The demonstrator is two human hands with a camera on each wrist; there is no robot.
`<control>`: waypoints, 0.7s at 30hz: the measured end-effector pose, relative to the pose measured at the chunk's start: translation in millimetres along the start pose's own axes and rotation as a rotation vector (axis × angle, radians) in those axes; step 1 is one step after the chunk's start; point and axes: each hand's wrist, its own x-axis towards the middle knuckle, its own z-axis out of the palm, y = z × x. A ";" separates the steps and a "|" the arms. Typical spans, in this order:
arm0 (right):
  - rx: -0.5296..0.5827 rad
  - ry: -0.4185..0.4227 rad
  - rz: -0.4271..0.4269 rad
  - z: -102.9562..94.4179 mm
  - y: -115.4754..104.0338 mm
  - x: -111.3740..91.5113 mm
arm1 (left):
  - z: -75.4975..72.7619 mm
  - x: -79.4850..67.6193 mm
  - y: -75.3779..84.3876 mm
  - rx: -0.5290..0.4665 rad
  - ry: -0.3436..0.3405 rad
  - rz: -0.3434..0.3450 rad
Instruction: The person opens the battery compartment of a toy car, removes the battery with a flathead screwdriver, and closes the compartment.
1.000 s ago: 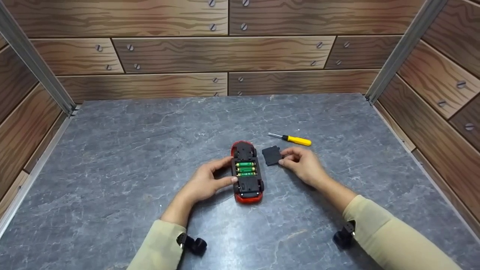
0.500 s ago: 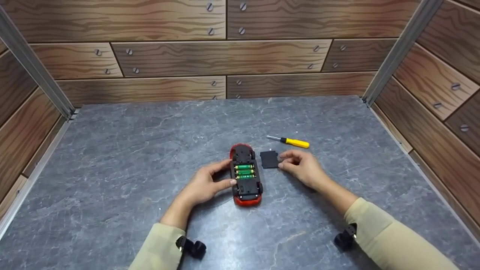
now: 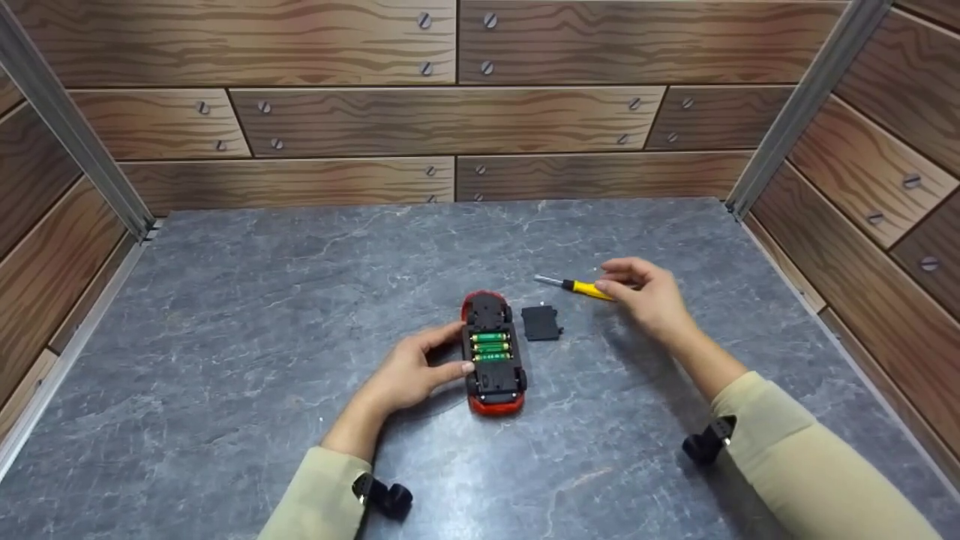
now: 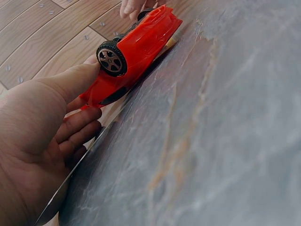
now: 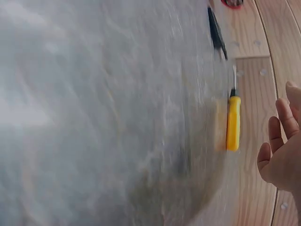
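A red toy car (image 3: 497,384) lies upside down on the table, its black underside up and three green batteries (image 3: 491,348) showing in the open compartment. My left hand (image 3: 409,369) holds it from the left side; the left wrist view shows the thumb by a wheel (image 4: 112,58) and the fingers by the body. To the right of the car lies a black battery cover (image 3: 541,323), touched by neither hand. Over the handle end of a yellow screwdriver (image 3: 585,289) is my right hand (image 3: 649,300). In the right wrist view its loosely bent fingers are apart from the handle (image 5: 233,125).
The grey marbled table (image 3: 300,285) is bordered by wood-patterned walls (image 3: 442,120) at the back and sides. Metal posts (image 3: 784,112) stand at the back corners. A tiny light speck (image 3: 542,304) lies just above the battery cover.
My right hand has let go of the battery cover, leaving it beside the car, and has moved up and right to the screwdriver. My left hand has stayed on the car.
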 end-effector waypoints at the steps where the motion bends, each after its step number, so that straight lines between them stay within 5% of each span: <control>1: -0.012 -0.005 0.001 -1.9 2.7 2.6 | 0.1 0.1 0.3 -0.002 -0.002 0.002; 12: -0.129 -0.129 0.076 -7.3 25.4 23.6 | -0.4 -0.6 -1.0 -0.025 0.001 -0.014; 21: -0.083 -0.234 0.120 -5.8 33.2 30.6 | -0.4 1.9 -2.3 -0.009 -0.003 0.028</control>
